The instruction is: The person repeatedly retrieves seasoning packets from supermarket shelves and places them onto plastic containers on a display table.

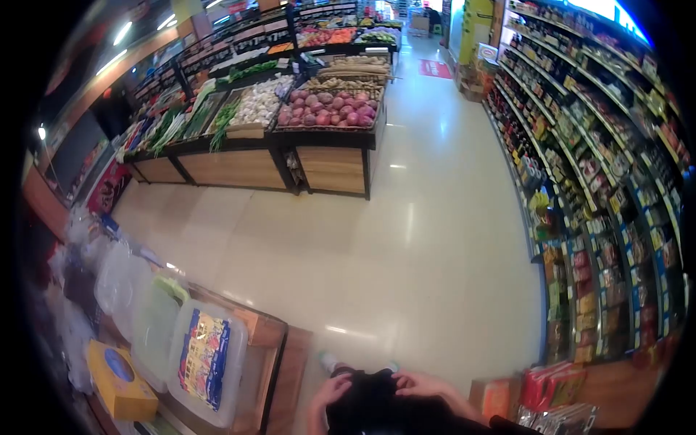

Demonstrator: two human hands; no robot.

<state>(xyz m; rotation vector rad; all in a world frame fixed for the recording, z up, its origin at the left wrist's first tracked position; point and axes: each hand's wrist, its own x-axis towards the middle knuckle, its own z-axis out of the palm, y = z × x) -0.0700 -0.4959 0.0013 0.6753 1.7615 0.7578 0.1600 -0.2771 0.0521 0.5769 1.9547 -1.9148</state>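
Note:
My left hand point(334, 389) rests against the black clothing point(371, 395) at my lap, at the bottom of the view. On the other side of that clothing lies my right hand point(415, 383), its fingers loosely bent. No object shows in either hand, and the fingers appear apart. Left of my left hand is a clear plastic tub point(237, 362) holding blue and yellow packets point(204, 359). Red packages point(552, 384) stand to the right of my right hand.
A yellow box point(121, 380) sits beside the tub on the left. Ahead, a produce stand point(332, 167) holds red onions point(330, 109), garlic point(255, 101) and leafy greens. Tall stocked shelves point(580, 138) line the right side. Shiny pale floor point(391, 268) lies between.

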